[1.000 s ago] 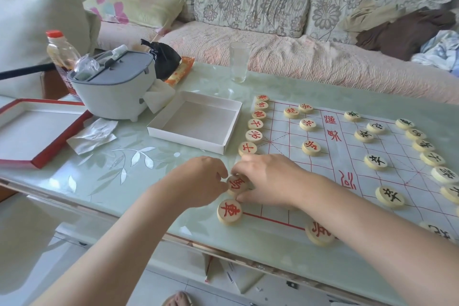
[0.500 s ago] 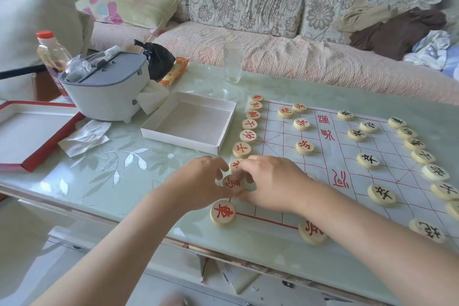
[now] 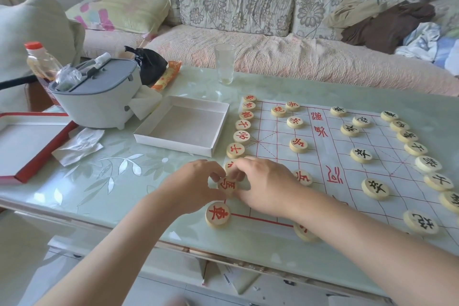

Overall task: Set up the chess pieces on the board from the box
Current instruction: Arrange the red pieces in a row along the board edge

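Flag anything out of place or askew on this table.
Nothing is spilled or broken. Only the red piece pinched between the left hand and right hand is unsettled, not yet squared in its row. A crumpled tissue lies left of the white box.

My bare left hand (image 3: 198,182) and bare right hand (image 3: 264,187) wore nothing at all. Both forearms were uncovered too. The left forearm (image 3: 129,243) and the right forearm (image 3: 360,236) ran as plain skin back to the bottom edge of the view.
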Available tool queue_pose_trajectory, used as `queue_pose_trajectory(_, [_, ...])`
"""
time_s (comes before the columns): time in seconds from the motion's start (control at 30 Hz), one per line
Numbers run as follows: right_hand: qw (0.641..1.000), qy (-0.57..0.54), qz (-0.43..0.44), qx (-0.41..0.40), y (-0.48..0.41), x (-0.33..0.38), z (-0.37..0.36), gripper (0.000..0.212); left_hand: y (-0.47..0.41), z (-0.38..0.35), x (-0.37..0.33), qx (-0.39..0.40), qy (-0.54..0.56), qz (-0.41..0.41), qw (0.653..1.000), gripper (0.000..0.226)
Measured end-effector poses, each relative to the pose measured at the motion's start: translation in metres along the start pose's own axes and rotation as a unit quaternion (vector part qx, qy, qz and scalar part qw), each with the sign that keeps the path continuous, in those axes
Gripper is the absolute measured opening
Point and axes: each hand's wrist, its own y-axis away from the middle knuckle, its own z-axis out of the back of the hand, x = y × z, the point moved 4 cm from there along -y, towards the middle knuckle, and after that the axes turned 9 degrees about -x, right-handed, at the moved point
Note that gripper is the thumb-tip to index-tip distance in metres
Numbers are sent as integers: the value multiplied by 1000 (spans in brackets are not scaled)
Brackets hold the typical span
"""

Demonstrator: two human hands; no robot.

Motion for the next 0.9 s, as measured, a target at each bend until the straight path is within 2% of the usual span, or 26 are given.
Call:
queue_pose_trajectory(0.23, [1000,11,9,0,7,6,12,24,7,20,1,13,8,8,1000,44])
queue_pose_trajectory(0.37, [998,33,14,48,19,18,9,42,28,29,7,147,-16,22,989,51])
queue_pose_trajectory(0.43, [996,55,24,65,23,22,1,47,35,24,6,180,-40,26,983,55])
queue_pose_trajectory(0.6, [996,58,19,60,24,23,-4,45,32,20,-2,122,-91,-4,988,42])
queue_pose_trajectory(0.83, [997,66,-5,47,21,16,2,43,25,17,-9,109,-86,-8,990,39])
queue_pose_trajectory(0.9, [995,72,-13,66,22,15,2,44,24,16,-9,113,-88,-10,990,39])
